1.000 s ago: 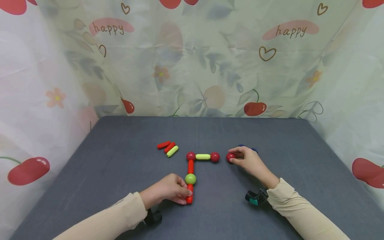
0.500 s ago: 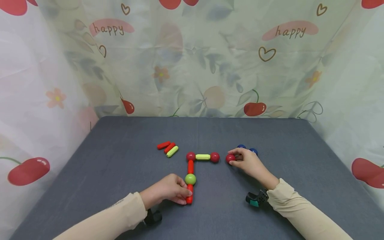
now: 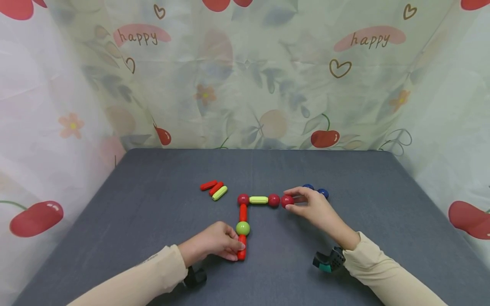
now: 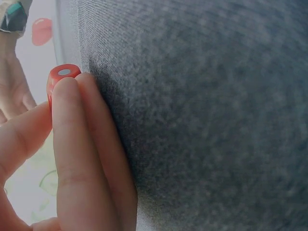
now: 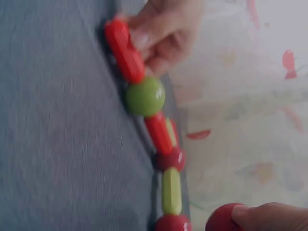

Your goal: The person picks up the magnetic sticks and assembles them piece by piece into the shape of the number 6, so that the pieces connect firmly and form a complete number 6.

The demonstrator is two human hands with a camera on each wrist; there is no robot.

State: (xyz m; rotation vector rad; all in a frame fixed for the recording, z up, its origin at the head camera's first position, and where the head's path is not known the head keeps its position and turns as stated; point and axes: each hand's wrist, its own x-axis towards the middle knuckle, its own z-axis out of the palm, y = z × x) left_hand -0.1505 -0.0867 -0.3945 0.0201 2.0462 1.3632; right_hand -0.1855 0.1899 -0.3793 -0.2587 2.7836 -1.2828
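- While the right hand (image 3: 311, 206) pinches the held red ball (image 3: 287, 202), that ball sits just beside the end red ball (image 3: 273, 200), which lies at its 9 o'clock across a slim gap (12 o'clock being the far edge of the table (image 3: 176, 170)).
- From the end red ball, a yellow-green rod (image 3: 258, 199) and the corner red ball (image 3: 243, 199) follow toward 9 o'clock; from that corner, an upper red rod (image 3: 243, 213), a green ball (image 3: 243, 228) and a lower red rod (image 3: 243, 239) run toward 6 o'clock.
- The left hand (image 3: 218, 240) grips the lower red rod, seemingly to steady the rest.
- Bringing the held red ball to that end looks like the step in hand; the next move probably calls for closing the gap without knocking the line askew.
- Two loose red rods (image 3: 209, 185) and a loose yellow-green rod (image 3: 220, 193) lie at the corner red ball's 10 o'clock; blue balls (image 3: 323, 193) lie toward the right hand's 1 o'clock, partly hidden.
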